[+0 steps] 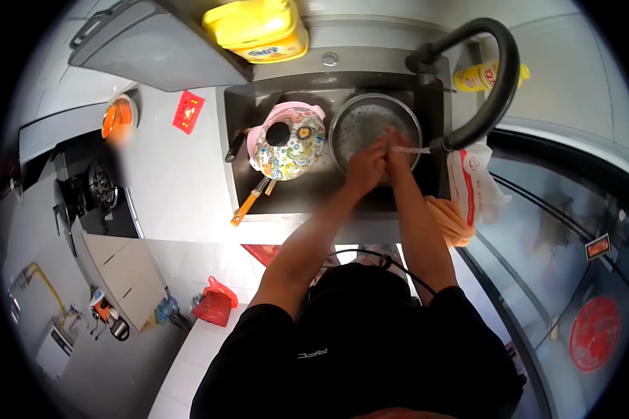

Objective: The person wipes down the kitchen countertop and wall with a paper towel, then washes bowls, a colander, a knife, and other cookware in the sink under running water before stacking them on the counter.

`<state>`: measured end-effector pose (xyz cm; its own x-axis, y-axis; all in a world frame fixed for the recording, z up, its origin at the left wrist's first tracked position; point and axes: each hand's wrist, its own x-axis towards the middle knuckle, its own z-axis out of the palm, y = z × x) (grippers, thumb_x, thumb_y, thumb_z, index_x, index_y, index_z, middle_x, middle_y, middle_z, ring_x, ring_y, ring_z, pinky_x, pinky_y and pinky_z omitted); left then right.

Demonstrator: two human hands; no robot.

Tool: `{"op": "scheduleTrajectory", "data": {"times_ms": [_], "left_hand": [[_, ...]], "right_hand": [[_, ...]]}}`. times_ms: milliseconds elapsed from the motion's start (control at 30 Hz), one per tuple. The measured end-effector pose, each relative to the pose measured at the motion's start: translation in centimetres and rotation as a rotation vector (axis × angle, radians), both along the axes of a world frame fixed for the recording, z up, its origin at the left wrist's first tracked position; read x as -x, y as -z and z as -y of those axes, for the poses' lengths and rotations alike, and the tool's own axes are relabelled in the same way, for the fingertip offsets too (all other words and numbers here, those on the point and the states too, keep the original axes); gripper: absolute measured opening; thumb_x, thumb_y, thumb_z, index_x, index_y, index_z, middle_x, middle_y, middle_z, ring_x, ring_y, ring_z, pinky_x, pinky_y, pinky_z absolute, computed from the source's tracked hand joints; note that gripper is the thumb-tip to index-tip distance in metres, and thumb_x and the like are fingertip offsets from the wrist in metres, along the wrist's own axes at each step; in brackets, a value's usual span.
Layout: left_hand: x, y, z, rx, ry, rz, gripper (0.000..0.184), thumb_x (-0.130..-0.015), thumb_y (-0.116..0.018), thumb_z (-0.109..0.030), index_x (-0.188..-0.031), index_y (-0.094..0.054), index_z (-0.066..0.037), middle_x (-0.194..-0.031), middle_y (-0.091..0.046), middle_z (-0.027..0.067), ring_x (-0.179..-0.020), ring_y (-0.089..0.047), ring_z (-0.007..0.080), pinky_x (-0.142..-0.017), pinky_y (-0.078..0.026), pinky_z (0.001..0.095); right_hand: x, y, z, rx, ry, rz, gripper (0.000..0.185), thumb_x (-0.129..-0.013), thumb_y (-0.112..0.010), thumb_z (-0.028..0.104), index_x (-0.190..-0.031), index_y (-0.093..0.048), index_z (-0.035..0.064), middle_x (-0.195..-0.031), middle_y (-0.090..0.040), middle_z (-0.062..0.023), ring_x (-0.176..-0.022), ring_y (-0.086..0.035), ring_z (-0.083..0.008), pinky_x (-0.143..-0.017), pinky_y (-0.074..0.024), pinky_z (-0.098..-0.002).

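Note:
My left hand (367,167) and my right hand (397,148) are close together over a round metal basin (337,143) in the dark sink (300,201). Water from the black faucet (493,115) runs onto them. Their fingers overlap and are blurred, so I cannot make out their shape or anything between them. Cloudy, bubbly water (365,126) lies in the basin. Left of it in the sink sits a pink pot with a flowered lid (304,150). An orange-handled utensil (244,208) leans at the sink's front left edge.
A yellow tub (258,31) and a grey cutting board (157,49) stand behind the sink. Right of it are a yellow bottle (479,77), an orange cloth (449,220) and a white-and-red bag (486,185). A red packet (188,112) lies on the left counter.

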<state>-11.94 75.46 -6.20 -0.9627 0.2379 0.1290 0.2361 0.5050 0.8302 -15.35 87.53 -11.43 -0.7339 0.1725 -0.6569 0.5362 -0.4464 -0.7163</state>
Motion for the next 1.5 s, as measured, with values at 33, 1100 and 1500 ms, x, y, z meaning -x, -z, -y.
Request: {"op": "scheduleTrajectory", "data": {"times_ms": [33, 1100, 1500], "left_hand": [[0.0, 0.1, 0.2, -0.070, -0.084, 0.240, 0.027, -0.089, -0.056, -0.015, -0.109, -0.067, 0.000, -0.110, -0.071, 0.0166, -0.089, -0.069, 0.0342, -0.079, -0.055, 0.0422], [1.1, 12.5, -0.7, -1.182, -0.777, 1.144, 0.042, -0.100, -0.053, -0.044, -0.125, -0.060, -0.011, -0.118, -0.062, 0.0076, -0.103, -0.061, 0.0229, -0.084, -0.052, 0.0364], [2.2, 2.1, 0.6, -1.453, -0.301, 1.429, 0.047, -0.091, -0.064, -0.053, -0.109, -0.064, -0.009, -0.109, -0.064, 0.0080, -0.098, -0.061, 0.0219, -0.087, -0.050, 0.0389]], "right_hand": [[0.5, 0.4, 0.3, 0.000, 0.073, 0.091, 0.027, -0.099, -0.059, 0.027, -0.114, -0.062, 0.0048, -0.096, -0.066, -0.0098, -0.085, -0.063, -0.0220, -0.076, -0.0527, -0.0362], [0.2, 7.2, -0.7, -0.300, -0.637, 0.216, 0.031, -0.092, -0.061, 0.021, -0.119, -0.062, 0.0052, -0.119, -0.060, -0.0117, -0.113, -0.055, -0.0265, -0.093, -0.0481, -0.0411], [-2.3, -4.9, 3.0, 0.364, 0.131, 0.318, 0.033, -0.102, -0.057, 0.031, -0.128, -0.055, 0.0110, -0.125, -0.056, -0.0050, -0.114, -0.053, -0.0232, -0.093, -0.0473, -0.0484]]}}
